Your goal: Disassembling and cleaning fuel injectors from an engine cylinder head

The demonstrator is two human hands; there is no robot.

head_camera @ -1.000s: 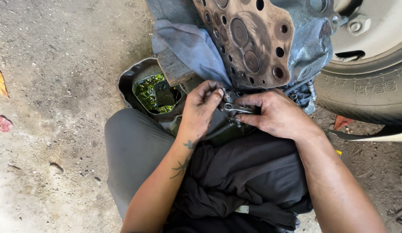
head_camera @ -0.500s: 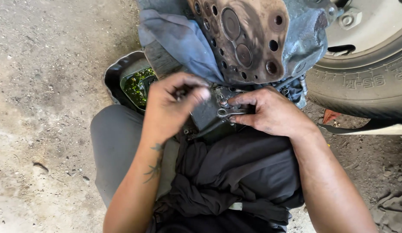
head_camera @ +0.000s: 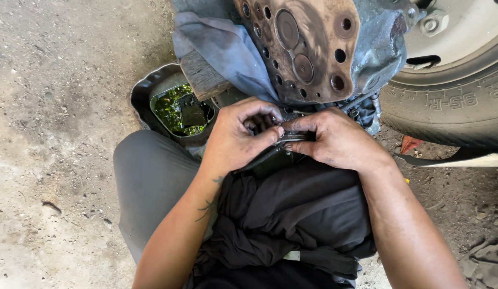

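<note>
Left hand (head_camera: pixel 235 142) shifted right since half-second ago, now meeting right hand (head_camera: pixel 334 142) over small metal part (head_camera: pixel 292 136). Both hands curled, fingertips pinching part between them, just below rusty cylinder head (head_camera: pixel 302 48). Left forearm angled up from lower left, tattoo showing; right forearm from lower right. Part sits above dark cloth (head_camera: pixel 297 214) on lap. Black pan (head_camera: pixel 147 93) on concrete, left of hands, holds green-flecked liquid and dark object. Wood block (head_camera: pixel 203 75) and blue rag (head_camera: pixel 227 48) under head. Tyre (head_camera: pixel 447 112) at right.

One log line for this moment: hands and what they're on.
left hand: pinching small metal part | right hand: gripping same part | above: rusty cylinder head
</note>
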